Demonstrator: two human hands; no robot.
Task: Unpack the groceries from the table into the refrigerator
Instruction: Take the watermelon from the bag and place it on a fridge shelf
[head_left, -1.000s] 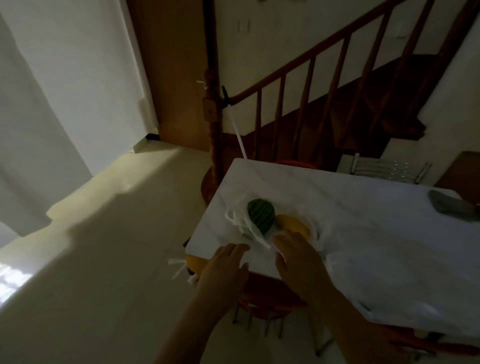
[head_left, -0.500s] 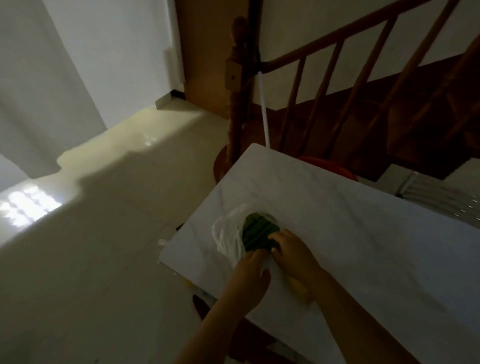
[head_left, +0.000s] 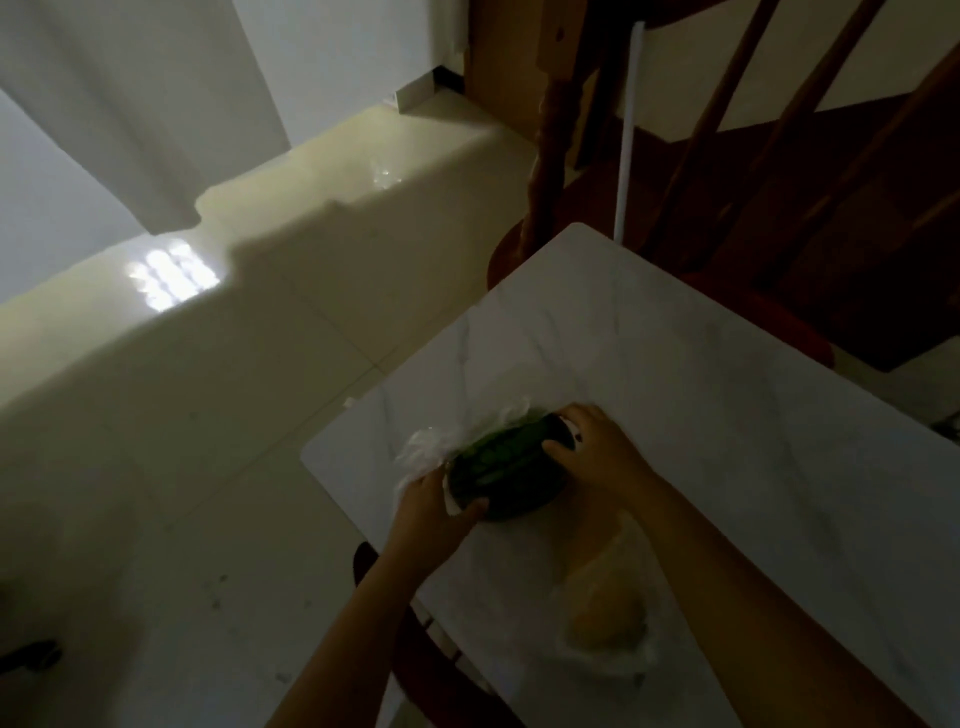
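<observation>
A dark green striped watermelon (head_left: 506, 470) sits near the front left corner of the white marble table (head_left: 675, 364), partly in a clear plastic bag (head_left: 431, 452). My left hand (head_left: 436, 512) grips its near left side together with the bag's edge. My right hand (head_left: 597, 449) clasps its far right side. A yellow fruit in clear wrap (head_left: 608, 608) lies on the table just under my right forearm. No refrigerator is in view.
A wooden stair railing (head_left: 727, 104) and dark steps rise behind the table. A red chair seat (head_left: 779, 322) sits at the far edge and a dark chair (head_left: 415, 623) is tucked under the near edge. Pale tiled floor (head_left: 208, 415) spreads to the left.
Both hands moved from the table's edge onto the watermelon and now clasp it from two sides. The view has tilted down and closer to the table.
</observation>
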